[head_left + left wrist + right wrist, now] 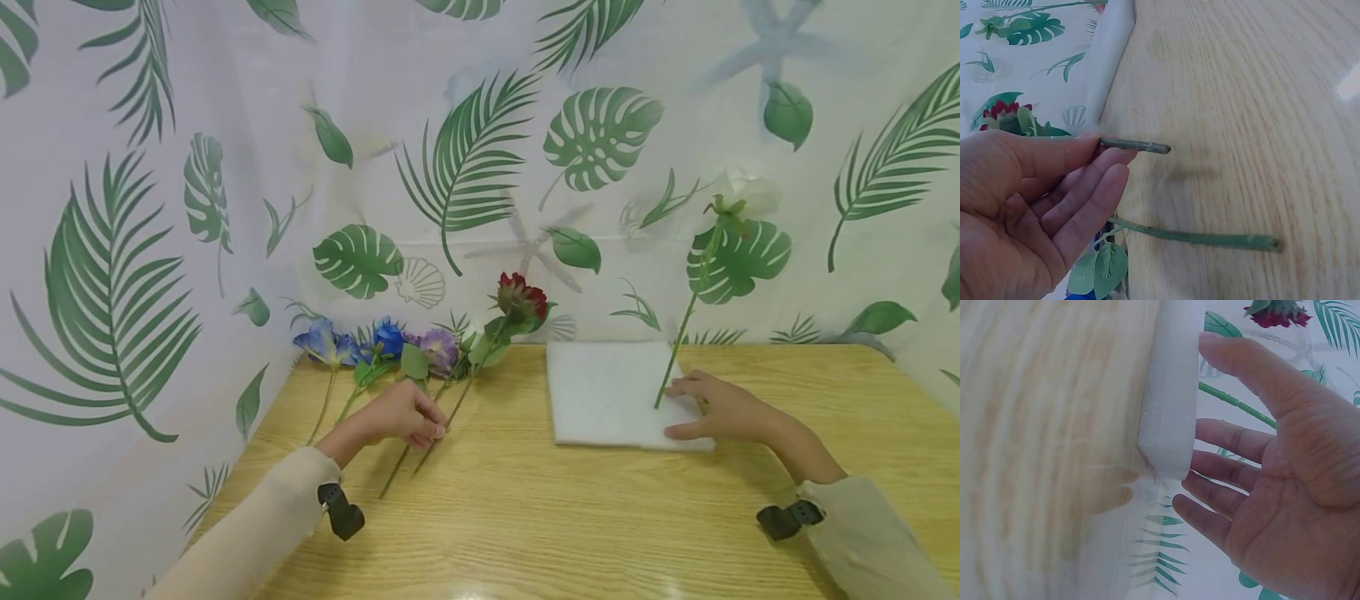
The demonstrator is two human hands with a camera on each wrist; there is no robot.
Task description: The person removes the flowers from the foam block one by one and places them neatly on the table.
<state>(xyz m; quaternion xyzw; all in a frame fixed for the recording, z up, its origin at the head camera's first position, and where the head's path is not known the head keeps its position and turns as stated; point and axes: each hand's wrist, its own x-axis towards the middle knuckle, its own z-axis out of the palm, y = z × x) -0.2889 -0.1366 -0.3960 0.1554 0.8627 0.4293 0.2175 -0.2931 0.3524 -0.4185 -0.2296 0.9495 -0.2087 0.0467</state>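
My left hand (401,414) pinches the stem of a red flower (522,298) between thumb and fingers, its bloom up and away to the right. In the left wrist view the cut stem end (1147,147) pokes out past the fingertips, raised over the table. A white foam block (603,396) lies flat at the table's back. From it a white rose (746,193) stands on a green stem, leaning right. My right hand (723,410) rests at the block's right end, fingers spread and touching it; the right wrist view shows the palm bare.
Left of the foam, a pale blue flower (326,343), a deep blue one (388,337) and a purple one (438,348) lie with stems toward me on the wooden table (525,508). A leaf-print curtain (480,150) hangs right behind the table.
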